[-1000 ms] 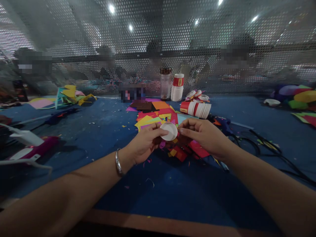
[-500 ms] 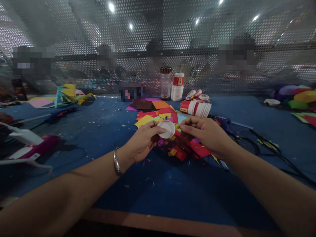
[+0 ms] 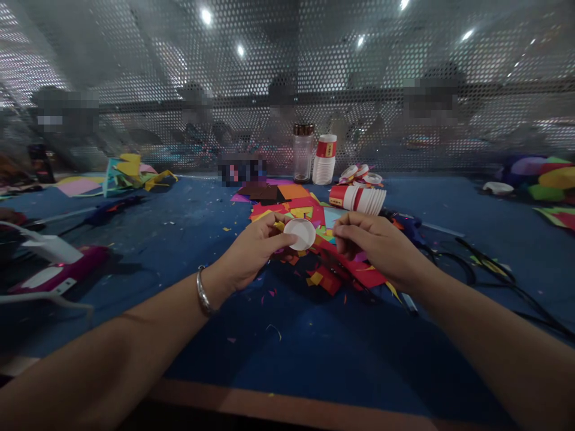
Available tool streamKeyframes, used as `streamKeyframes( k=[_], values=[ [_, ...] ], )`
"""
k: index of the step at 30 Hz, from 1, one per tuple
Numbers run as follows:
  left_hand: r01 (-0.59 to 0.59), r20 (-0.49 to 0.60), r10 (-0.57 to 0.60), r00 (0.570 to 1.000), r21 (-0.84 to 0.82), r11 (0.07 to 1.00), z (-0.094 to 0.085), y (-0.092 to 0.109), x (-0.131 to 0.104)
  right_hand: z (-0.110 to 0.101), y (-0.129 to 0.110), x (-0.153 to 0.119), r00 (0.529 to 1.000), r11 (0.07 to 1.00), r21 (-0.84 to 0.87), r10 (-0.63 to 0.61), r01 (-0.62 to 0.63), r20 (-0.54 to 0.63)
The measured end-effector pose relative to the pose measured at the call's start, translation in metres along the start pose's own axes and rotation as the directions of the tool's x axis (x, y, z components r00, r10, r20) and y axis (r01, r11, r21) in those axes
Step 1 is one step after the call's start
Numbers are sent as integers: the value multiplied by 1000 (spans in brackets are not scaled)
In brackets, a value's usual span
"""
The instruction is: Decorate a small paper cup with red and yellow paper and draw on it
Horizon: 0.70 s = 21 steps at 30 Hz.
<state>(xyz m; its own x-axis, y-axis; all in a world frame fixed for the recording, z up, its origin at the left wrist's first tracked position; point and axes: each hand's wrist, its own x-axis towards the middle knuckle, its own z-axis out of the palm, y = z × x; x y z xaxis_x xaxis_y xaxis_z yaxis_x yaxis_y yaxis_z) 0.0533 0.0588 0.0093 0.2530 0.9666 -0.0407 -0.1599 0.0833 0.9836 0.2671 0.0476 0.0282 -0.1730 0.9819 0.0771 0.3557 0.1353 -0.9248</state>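
Observation:
A round white paper cup bottom (image 3: 300, 234) with a raised rim is pinched between the thumb and fingers of my left hand (image 3: 265, 242), its pale round face turned towards me. To its right, and apart from it, my right hand (image 3: 371, 239) has thumb and fingertips pressed together; anything between them is too small or hidden to make out. Beneath and behind both hands lie coloured paper sheets (image 3: 265, 211) and scraps, among them a red paper piece (image 3: 366, 274) under my right hand.
Stacked paper cups (image 3: 324, 161) stand by a clear bottle (image 3: 302, 154); more cups (image 3: 359, 199) lie sideways. A glue gun (image 3: 404, 226) with black cable (image 3: 489, 269) is at right, another glue gun (image 3: 110, 209) at left. A magenta power strip (image 3: 67, 269) lies near left.
My left hand has shifted slightly left with the cup bottom. My right hand has drawn a little to the right, its fingers more curled, so the gap between the hands is wider.

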Motion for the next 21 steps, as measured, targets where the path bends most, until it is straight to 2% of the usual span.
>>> streamKeyframes(
  k=[7,16,21],
  values=[
    [-59,60,52,997,118,991,-3,-4,1,-3,4,2,996,990,-106,-91,89,-19],
    [-222,187,175,967,266,938,-2,-5,0,-3,9,4,991,969,-207,-134,136,23],
    [-241,184,192,964,303,922,-3,-5,0,-3,11,5,989,966,-214,-143,144,22]
  ],
)
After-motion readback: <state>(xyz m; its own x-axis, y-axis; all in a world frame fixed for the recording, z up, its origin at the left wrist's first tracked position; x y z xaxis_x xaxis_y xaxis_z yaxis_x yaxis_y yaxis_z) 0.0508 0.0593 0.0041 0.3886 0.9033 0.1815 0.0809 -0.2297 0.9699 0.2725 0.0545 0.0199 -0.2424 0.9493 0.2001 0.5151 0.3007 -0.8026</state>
